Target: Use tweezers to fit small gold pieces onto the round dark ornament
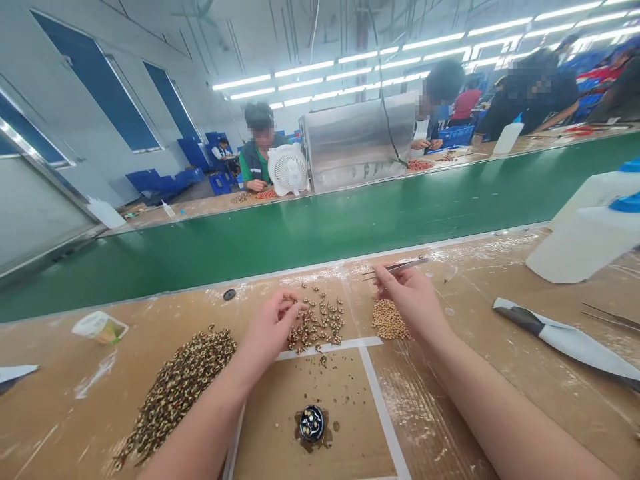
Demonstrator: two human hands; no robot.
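My left hand [273,327] is closed in a pinch on a small bead at the left edge of a scatter of small patterned beads [320,320] on the brown worktop. My right hand [407,293] grips metal tweezers [400,267] whose tips point left, just above the scatter. A heap of plain tan beads [389,320] lies under my right hand. A large pile of patterned beads [175,390] stretches to the left of my left forearm. A small dark dish [311,423] sits near the front, inside a white taped outline [373,383].
A green conveyor belt [325,227] runs behind the worktop. White plastic bottles [585,240] stand at the right, a folded grey-white sheet [565,340] lies near them, a small cup [100,327] at the left. Other people work across the belt beside a white fan [289,170] and a metal box [360,137].
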